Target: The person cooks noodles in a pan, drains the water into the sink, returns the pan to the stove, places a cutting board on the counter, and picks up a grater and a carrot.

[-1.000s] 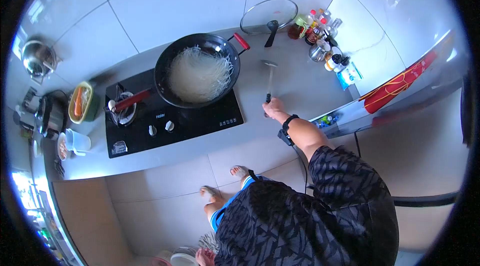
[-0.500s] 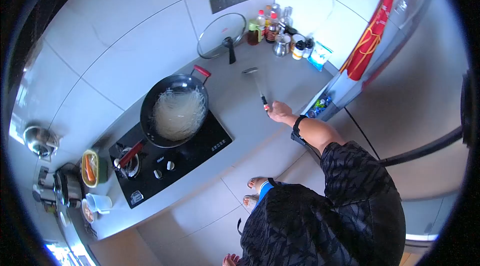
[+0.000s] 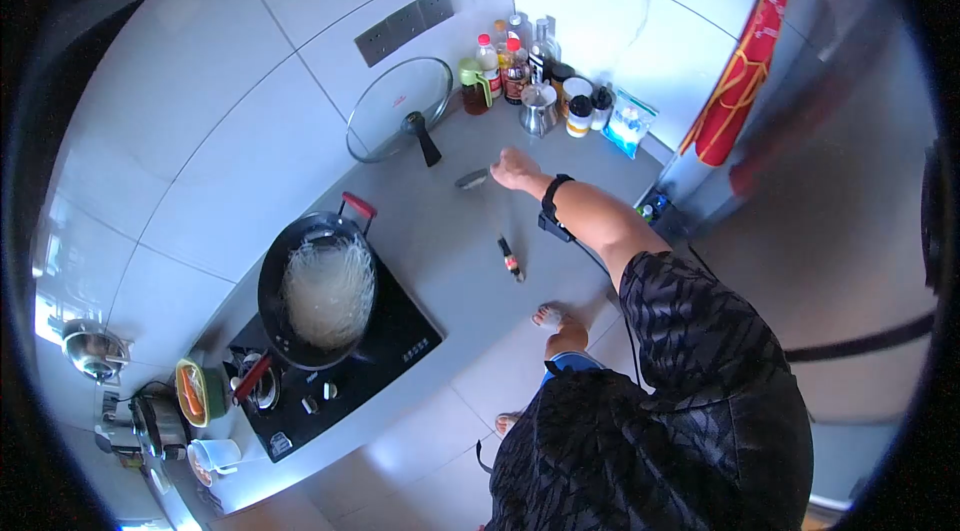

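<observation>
No text can be read; marks on the black stove (image 3: 388, 346), red-capped bottle (image 3: 516, 81) and blue-and-white packet (image 3: 629, 122) are too small.

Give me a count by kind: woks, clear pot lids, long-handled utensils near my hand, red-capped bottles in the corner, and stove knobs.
Wok: 1
Clear pot lid: 1
Long-handled utensil: 1
Red-capped bottles: 2
Stove knobs: 2
Total: 7

Black-handled metal cooking utensil (image 3: 509, 257) on grey counter (image 3: 430, 241), handle towards front edge.
</observation>
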A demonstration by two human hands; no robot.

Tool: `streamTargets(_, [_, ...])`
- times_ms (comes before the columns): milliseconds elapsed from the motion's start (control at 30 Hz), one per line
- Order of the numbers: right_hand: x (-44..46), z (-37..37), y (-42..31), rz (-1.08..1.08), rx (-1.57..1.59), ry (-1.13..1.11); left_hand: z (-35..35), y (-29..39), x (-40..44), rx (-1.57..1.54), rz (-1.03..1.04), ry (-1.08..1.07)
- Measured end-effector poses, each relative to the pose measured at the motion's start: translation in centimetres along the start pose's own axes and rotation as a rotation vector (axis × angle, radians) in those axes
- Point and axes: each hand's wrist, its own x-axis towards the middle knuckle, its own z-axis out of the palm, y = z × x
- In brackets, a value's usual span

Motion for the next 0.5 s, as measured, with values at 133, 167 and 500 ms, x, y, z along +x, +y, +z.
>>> streamTargets(133, [11.3, -0.9, 1.2, -0.049, 0.107, 0.159, 12.2, 4.1, 0.9, 0.019, 0.024, -0.046])
streamTargets(167, [13.6, -1.3, 1.2, -0.037, 0.157, 0.184, 15.1, 5.3, 1.1, 0.03, 0.029, -0.065])
streamTargets(500, [25.5, -2.9, 0.9, 0.195, 0.851, -0.146, 34.2, 14.7, 0.0, 0.079, 0.12, -0.219])
